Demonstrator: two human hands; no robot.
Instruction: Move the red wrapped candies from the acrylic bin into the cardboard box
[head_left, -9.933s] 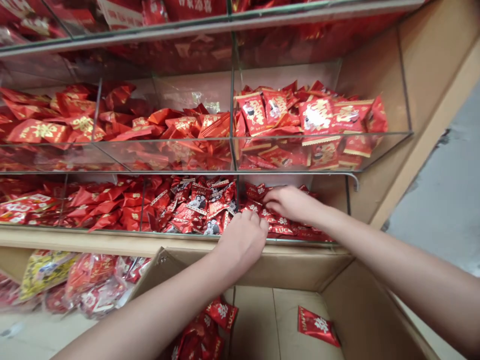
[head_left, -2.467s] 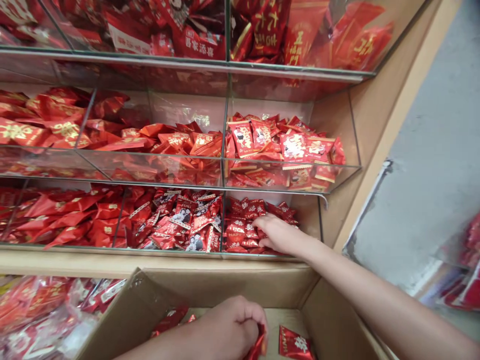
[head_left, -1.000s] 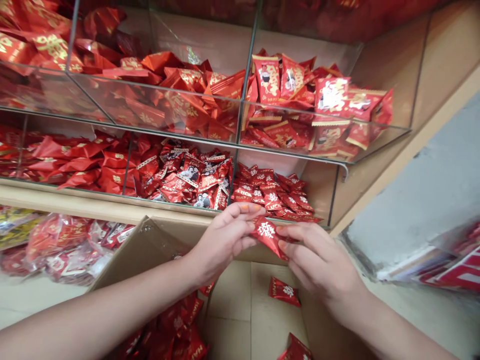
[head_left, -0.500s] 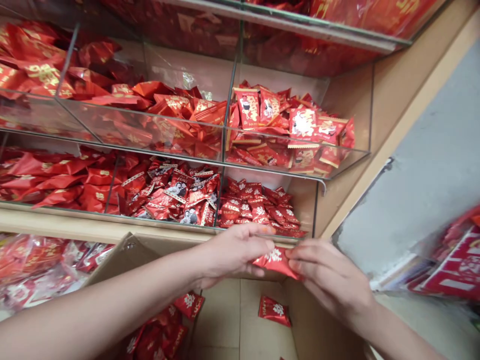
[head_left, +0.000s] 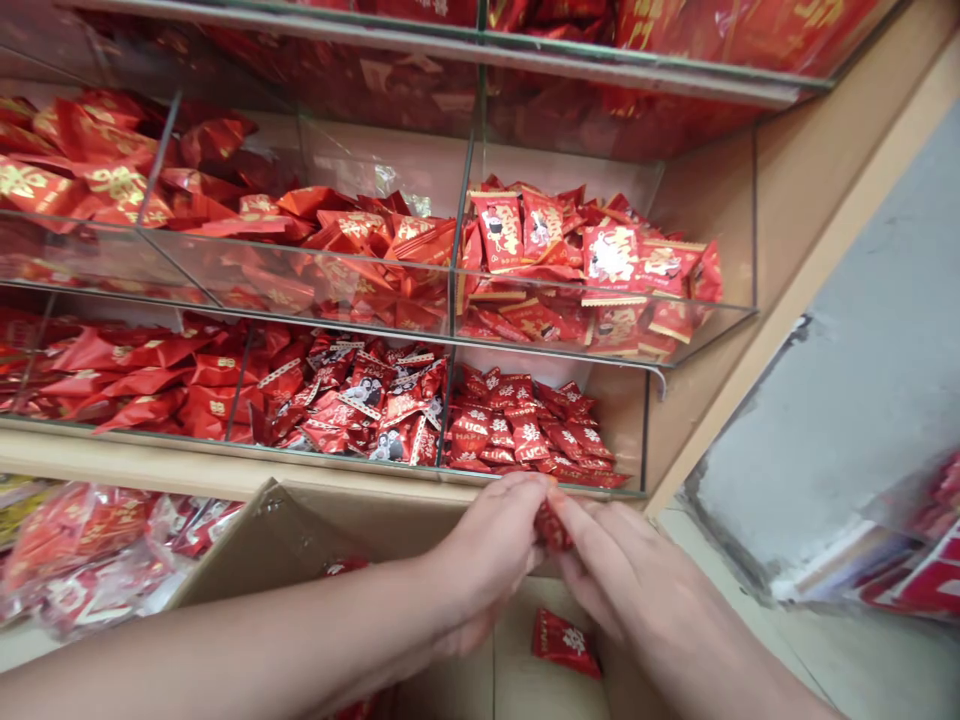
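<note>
Between my two hands is a small red candy packet (head_left: 553, 527), mostly covered by fingers. My left hand (head_left: 495, 545) is closed on its left side, and my right hand (head_left: 622, 560) grips it from the right. Both hands are close together above an open cardboard box (head_left: 322, 515). Another red packet (head_left: 566, 642) with white lettering lies on the box bottom below my right hand. Just beyond my fingertips, similar red packets (head_left: 525, 425) fill the lower right shelf compartment.
Clear-fronted shelf compartments hold red wrapped sweets (head_left: 360, 390) and larger red packets (head_left: 600, 250). Plastic bags of red items (head_left: 97, 550) lie left of the box. A wooden side panel (head_left: 795, 260) and a grey wall (head_left: 862, 370) stand at the right.
My hands have drawn together around the packet, which was plainly visible between them before and is now mostly hidden. The view has shifted slightly.
</note>
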